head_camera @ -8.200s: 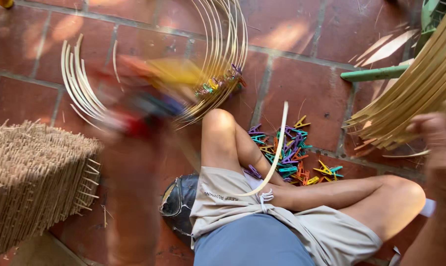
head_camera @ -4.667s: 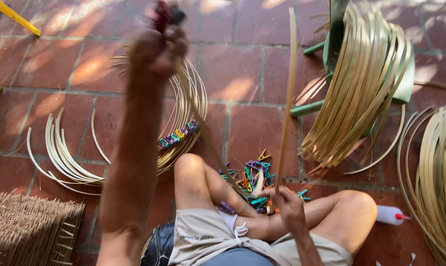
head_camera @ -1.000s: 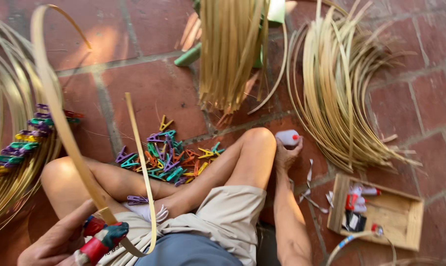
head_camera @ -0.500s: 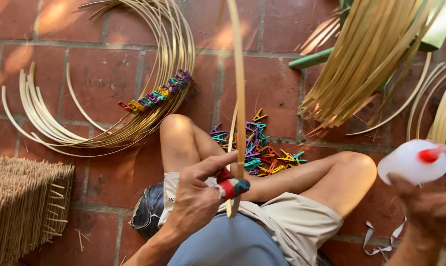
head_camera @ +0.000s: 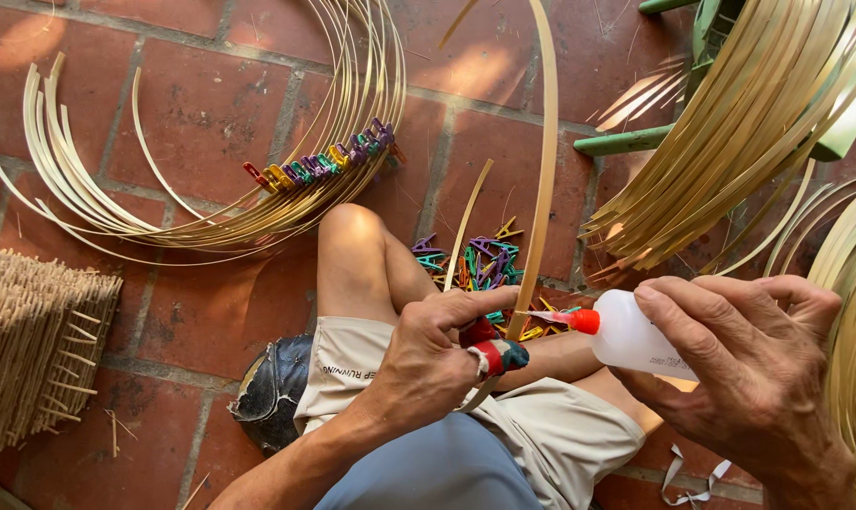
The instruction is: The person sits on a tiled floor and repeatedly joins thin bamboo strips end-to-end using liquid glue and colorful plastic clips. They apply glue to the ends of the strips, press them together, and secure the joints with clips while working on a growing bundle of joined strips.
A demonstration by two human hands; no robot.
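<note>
Bamboo strip [head_camera: 544, 179]: long, pale, curving up from the person's lap and out past the top edge, its lower end pinched in the left hand, just above the thighs.
Left hand [head_camera: 428, 364]: reaching in from lower left, forearm angled up, back of the hand to the camera, thumb stretched along the top; grip clenched on the bamboo strip, together with a red clothespin [head_camera: 489, 351] tucked at the fingertips.
Right hand [head_camera: 744, 364]: coming in from the lower right, fingers wrapped over a white squeeze bottle [head_camera: 636, 338], grip closed around its body.
Squeeze bottle: lying nearly level, red nozzle [head_camera: 579, 320] pointing left, its thin tip right at the strip beside the left thumb.
Legs: crossed on the brick floor [head_camera: 201, 113], bare knee raised at centre, beige shorts below.
Clothespins [head_camera: 470, 264]: loose coloured pile on the bricks beyond the knee.
Bent hoops [head_camera: 192, 212]: stacked bamboo arcs upper left, a row of coloured pins clipped along them.
Strip bundle [head_camera: 740, 142]: thick sheaf of straight strips upper right, over a green stool.
Woven mat [head_camera: 31, 349]: at the left edge.
</note>
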